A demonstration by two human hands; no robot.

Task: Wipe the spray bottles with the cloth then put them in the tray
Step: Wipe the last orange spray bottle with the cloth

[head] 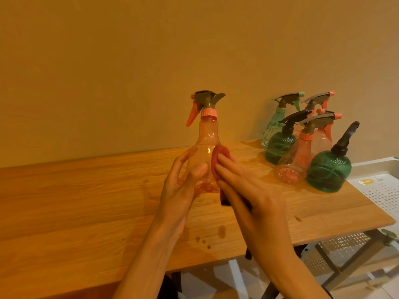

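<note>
A clear pink spray bottle (206, 139) with an orange trigger stands upright over the wooden table (86, 201). My left hand (181, 188) grips its lower body, thumb across the front. My right hand (250, 190) presses a dark red cloth (220, 160) against the bottle's right side with straight fingers. Part of the cloth hangs hidden under that hand. A white perforated tray (380, 190) sits past the table's right end.
Several more spray bottles stand in a cluster at the table's far right: a dark green one (328, 171), a pink one (295, 162), another green one (279, 147) and a pale green one (274, 126). Water drops (221, 230) dot the tabletop. A wall rises behind.
</note>
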